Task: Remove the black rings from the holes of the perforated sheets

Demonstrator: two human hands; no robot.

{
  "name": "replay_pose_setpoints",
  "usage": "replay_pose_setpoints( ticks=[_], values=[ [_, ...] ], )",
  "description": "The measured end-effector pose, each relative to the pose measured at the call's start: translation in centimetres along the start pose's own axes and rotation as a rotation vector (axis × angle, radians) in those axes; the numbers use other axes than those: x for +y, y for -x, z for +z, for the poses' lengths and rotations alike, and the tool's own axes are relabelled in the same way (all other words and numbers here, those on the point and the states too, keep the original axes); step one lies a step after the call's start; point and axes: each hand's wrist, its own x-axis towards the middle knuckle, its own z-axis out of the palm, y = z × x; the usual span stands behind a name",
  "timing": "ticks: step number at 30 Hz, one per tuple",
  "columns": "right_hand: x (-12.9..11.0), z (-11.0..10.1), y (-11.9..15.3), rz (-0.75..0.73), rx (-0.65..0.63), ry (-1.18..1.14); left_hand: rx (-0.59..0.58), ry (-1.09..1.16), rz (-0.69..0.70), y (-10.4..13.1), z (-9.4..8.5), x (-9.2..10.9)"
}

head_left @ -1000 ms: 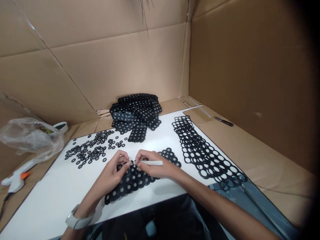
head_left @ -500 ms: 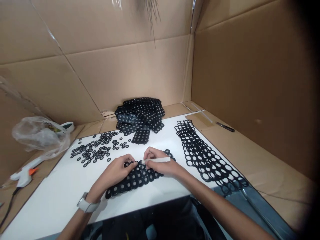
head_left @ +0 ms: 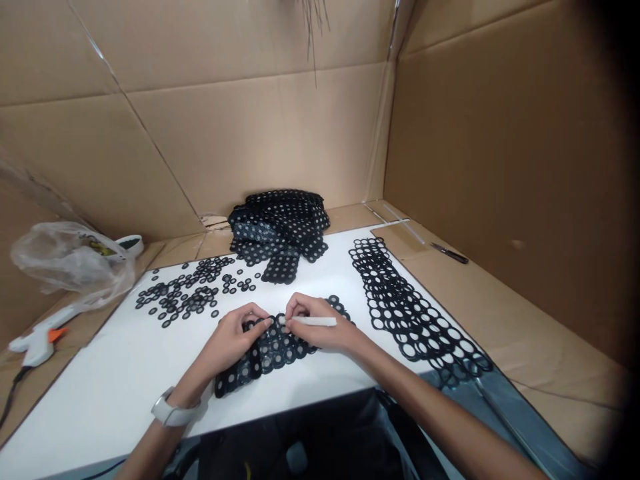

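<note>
A black sheet of joined round discs with pale centres lies on the white board in front of me. My left hand pinches its upper edge between thumb and fingers. Close to those fingertips, my right hand grips a slim white stick, its tip at the sheet's top edge. Whether the tip touches a disc is too small to tell. Part of the sheet shows beyond my right hand, which hides the stretch between.
Loose black rings are scattered at left. A heap of dotted black strips stands at the back. Larger joined rings lie at right, near a black-handled cutting tool. A glue gun and plastic bag sit far left.
The view has shifted slightly. The near left part of the sheet looks a little more folded. Both hands keep their hold on the sheet edge and the white stick.
</note>
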Motion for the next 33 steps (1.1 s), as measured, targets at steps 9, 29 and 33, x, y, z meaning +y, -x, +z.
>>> replay_pose_setpoints(
  ticks=[9, 29, 33],
  values=[
    [-0.7, 0.5, 0.1, 0.027, 0.038, 0.067, 0.094, -0.11, 0.077, 0.8, 0.6, -0.9],
    [0.1, -0.9, 0.5, 0.057, 0.109, -0.023, -0.09, -0.025, 0.017, -2.0, 0.3, 0.0],
    [0.0, -1.0, 0.5, 0.041, 0.107, 0.019, -0.056, -0.005, -0.002, -1.8, 0.5, -0.8]
  ],
)
